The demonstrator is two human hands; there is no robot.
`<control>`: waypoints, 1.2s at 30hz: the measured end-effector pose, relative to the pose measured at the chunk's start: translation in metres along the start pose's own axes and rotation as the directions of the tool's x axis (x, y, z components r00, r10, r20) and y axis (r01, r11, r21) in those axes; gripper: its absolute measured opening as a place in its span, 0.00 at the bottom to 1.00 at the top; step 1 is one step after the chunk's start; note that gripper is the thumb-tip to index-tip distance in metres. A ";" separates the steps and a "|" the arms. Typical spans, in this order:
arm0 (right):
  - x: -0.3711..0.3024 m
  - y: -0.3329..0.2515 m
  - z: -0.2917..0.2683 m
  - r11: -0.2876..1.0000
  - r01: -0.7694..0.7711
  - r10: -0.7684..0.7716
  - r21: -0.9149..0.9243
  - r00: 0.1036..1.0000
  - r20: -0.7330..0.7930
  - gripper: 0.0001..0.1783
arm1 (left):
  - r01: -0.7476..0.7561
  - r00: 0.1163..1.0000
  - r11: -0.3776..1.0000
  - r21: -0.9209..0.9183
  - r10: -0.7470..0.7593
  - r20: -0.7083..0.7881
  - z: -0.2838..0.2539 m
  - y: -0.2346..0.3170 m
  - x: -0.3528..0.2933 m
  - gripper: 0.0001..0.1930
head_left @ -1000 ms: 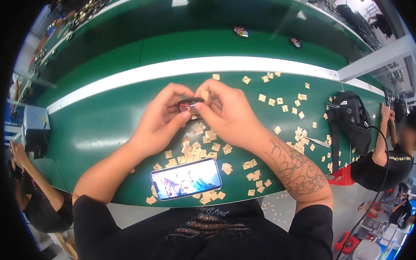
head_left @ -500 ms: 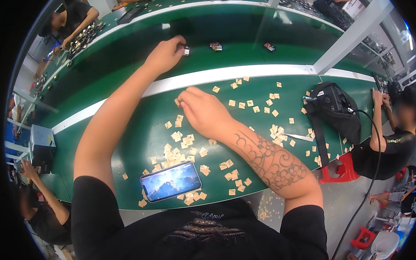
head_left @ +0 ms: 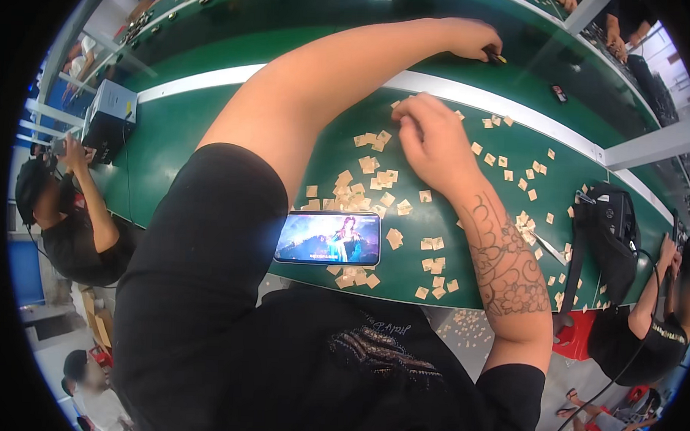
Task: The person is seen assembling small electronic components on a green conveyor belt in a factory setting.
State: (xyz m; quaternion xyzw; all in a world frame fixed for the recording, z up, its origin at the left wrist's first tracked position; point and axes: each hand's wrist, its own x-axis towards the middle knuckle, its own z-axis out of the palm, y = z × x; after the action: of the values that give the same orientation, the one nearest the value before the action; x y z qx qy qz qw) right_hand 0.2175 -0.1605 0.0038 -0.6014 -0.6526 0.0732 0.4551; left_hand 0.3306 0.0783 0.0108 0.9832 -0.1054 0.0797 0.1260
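Stretched far out over the green conveyor belt, my left hand has its fingers closed on a small dark part with a yellow patch. Much of that part is hidden by the fingers. My right hand hovers at the near side of the white rail, fingers curled, with a small beige square at its fingertips. Several loose beige squares lie on the green table below it. Another small dark part sits on the belt to the right of my left hand.
A phone with a lit screen lies at the table's near edge. Tweezers rest beside a black bag on the right. A white post rises from the rail. Co-workers sit on both sides.
The view has turned to the right. My left hand has moved right along the belt and now grips a dark part. My right hand still keeps a beige square at its fingertips.
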 end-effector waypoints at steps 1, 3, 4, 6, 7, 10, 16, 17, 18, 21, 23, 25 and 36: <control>0.004 0.003 0.002 0.999 0.037 -0.037 0.004 0.999 -0.024 0.05 | 0.019 1.000 1.000 -0.008 -0.019 -0.002 -0.009 0.000 -0.001 0.18; 0.008 0.004 0.004 0.997 0.075 -0.076 -0.012 0.996 -0.052 0.06 | 0.153 0.986 0.988 0.021 -0.154 0.065 -0.010 0.006 -0.007 0.13; 0.010 0.002 0.004 0.996 0.088 -0.090 -0.031 0.994 -0.056 0.06 | 0.141 0.990 0.989 0.036 -0.141 -0.013 -0.008 0.011 -0.013 0.12; 0.005 0.003 0.002 0.999 0.052 -0.051 0.009 0.996 -0.075 0.07 | 0.082 0.986 0.991 0.108 -0.065 -0.156 -0.005 0.035 -0.035 0.12; 0.004 0.003 -0.002 0.998 0.053 -0.055 -0.015 0.990 -0.127 0.07 | 0.083 0.986 0.991 0.101 -0.067 -0.153 -0.010 0.048 -0.045 0.12; 0.003 0.000 -0.005 0.997 0.079 -0.077 0.004 0.971 -0.226 0.08 | 0.031 0.967 0.984 0.177 0.015 -0.253 -0.020 0.073 -0.092 0.09; 0.004 -0.006 0.003 0.994 0.049 -0.040 0.093 0.995 -0.092 0.10 | 0.056 0.970 0.997 -0.045 -0.065 -0.232 -0.018 0.118 -0.249 0.10; 0.005 -0.013 0.002 0.989 -0.050 0.045 0.138 0.998 0.040 0.10 | 0.048 0.971 0.999 0.014 -0.043 -0.234 -0.015 0.125 -0.270 0.13; 0.002 -0.013 -0.001 0.991 -0.054 0.048 0.126 0.998 0.048 0.10 | 0.044 0.969 0.999 0.006 -0.041 -0.245 -0.014 0.132 -0.278 0.13; -0.003 -0.015 0.002 0.993 -0.121 0.114 0.014 0.965 0.238 0.09 | 0.130 0.944 0.990 -0.055 -0.140 -0.297 -0.011 0.147 -0.296 0.22; 0.000 -0.021 0.004 0.993 -0.114 0.117 -0.024 0.959 0.258 0.10 | 0.154 0.943 0.983 -0.103 -0.177 -0.282 -0.012 0.149 -0.304 0.24; 0.003 -0.026 0.003 0.992 -0.102 0.118 -0.070 0.954 0.277 0.10 | 0.171 0.940 0.974 -0.149 -0.206 -0.272 -0.016 0.151 -0.307 0.26; 0.006 -0.051 0.001 0.988 -0.046 0.106 -0.146 0.893 0.437 0.14 | 0.214 0.938 0.933 -0.288 -0.279 -0.207 -0.011 0.150 -0.316 0.25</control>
State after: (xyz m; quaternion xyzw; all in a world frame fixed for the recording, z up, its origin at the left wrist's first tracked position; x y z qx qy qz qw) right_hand 0.1813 -0.1688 0.0388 -0.6228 -0.7184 0.1825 0.2505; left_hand -0.0100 -0.0018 -0.0015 0.9459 0.0264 0.1693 0.2755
